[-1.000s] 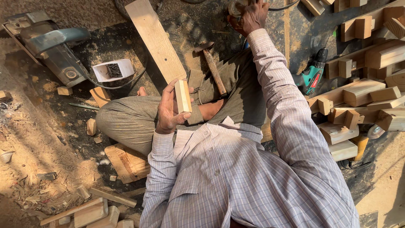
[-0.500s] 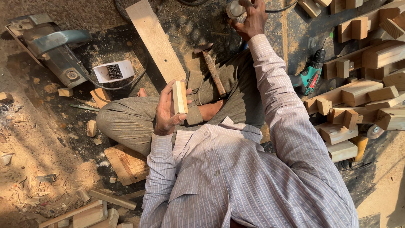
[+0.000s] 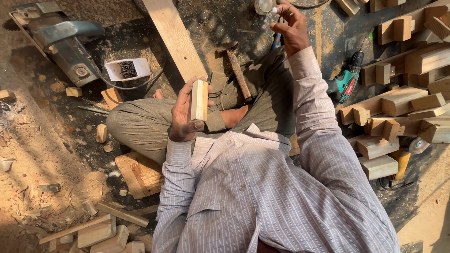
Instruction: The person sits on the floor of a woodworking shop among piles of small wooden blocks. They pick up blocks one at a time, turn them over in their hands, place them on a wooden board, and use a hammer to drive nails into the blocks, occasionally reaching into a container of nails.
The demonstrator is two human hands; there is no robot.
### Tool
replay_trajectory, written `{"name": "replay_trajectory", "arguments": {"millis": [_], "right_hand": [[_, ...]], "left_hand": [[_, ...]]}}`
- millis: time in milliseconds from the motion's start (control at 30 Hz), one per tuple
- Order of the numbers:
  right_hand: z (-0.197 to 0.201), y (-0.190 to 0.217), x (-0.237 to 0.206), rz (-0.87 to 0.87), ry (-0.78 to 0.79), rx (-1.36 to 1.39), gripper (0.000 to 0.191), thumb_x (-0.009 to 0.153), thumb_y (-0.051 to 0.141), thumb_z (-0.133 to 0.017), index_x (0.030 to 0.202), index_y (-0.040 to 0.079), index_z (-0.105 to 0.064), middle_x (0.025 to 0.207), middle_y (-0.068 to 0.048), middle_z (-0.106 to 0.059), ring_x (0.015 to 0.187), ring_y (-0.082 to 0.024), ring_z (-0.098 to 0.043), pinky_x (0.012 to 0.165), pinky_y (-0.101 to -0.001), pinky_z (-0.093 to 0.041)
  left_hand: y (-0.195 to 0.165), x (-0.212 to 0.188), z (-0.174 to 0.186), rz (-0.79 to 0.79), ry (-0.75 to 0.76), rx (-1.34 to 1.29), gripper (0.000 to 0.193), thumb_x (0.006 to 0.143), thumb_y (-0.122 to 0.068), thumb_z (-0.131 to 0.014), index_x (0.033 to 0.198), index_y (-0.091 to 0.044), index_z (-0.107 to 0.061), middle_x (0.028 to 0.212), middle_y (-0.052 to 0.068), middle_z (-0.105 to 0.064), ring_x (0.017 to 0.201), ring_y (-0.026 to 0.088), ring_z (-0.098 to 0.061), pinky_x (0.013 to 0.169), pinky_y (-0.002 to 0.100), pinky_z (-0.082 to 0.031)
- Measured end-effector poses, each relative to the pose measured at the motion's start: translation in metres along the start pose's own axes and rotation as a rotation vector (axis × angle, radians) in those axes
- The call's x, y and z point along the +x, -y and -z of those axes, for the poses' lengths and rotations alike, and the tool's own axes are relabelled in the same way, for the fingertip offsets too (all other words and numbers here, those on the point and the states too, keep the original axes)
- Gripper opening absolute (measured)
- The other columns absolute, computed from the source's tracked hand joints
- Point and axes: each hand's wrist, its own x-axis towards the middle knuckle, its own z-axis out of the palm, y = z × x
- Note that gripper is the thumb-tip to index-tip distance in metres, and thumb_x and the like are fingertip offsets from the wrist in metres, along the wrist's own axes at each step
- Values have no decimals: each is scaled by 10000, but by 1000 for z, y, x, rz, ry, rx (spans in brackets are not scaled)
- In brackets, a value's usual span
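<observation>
My left hand (image 3: 183, 117) holds a short pale wooden block (image 3: 199, 99) upright above my folded knee. My right hand (image 3: 291, 27) is stretched out ahead at the top of the view. Its fingers are curled around a small clear bottle with a white tip (image 3: 271, 16). A round whitish object (image 3: 263, 5) lies on the ground just beyond it. A hammer (image 3: 236, 69) with a wooden handle lies on my lap, between the two hands.
A long plank (image 3: 176, 40) lies ahead. A power saw (image 3: 63, 44) and a white box of nails (image 3: 127, 69) sit at the left. A green drill (image 3: 348, 82) and several stacked wooden blocks (image 3: 398, 105) fill the right. Offcuts (image 3: 101, 229) and sawdust lie at the lower left.
My right hand has drawn back slightly toward me with the small bottle. My left hand has kept the block nearly still.
</observation>
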Motion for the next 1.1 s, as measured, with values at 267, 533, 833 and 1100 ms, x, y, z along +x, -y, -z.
{"name": "replay_trajectory", "arguments": {"millis": [267,533,833,1100], "right_hand": [[-97,81,-158,78,407,93,500,990,-17,-782,1428,107,-575,1331,-49,-631,1125,-83,-594,957,-230,-533],[-140,90,-191,381,555,-412,640,902,-1,-817,1476,94,-551,1078,-54,-630,892,-102,-598,735,-249,-500],[-145,92,-210,600,583,-561,727,914,90,-840,1533,79,-459,1159,-103,-662,971,-211,-703,822,-319,-598],[-146,89,-217,611,692,-621,810,905,114,-843,1593,96,-417,1150,-134,-682,893,-198,-701,719,-286,-606]], "left_hand": [[7,-12,-3,-52,72,-100,1314,658,-275,-1042,1653,74,-258,1578,184,-481,1451,231,-480,1268,367,-363],[6,-26,-14,-155,211,-17,1305,651,-301,-1037,1643,29,-255,1600,199,-469,1488,272,-476,1312,466,-385],[7,-42,-18,-170,201,15,1310,620,-335,-1042,1643,3,-296,1651,169,-425,1544,256,-406,1347,440,-341],[3,-50,-21,-154,189,-2,1314,607,-324,-1046,1644,-1,-308,1608,177,-431,1508,261,-442,1298,443,-395]]}}
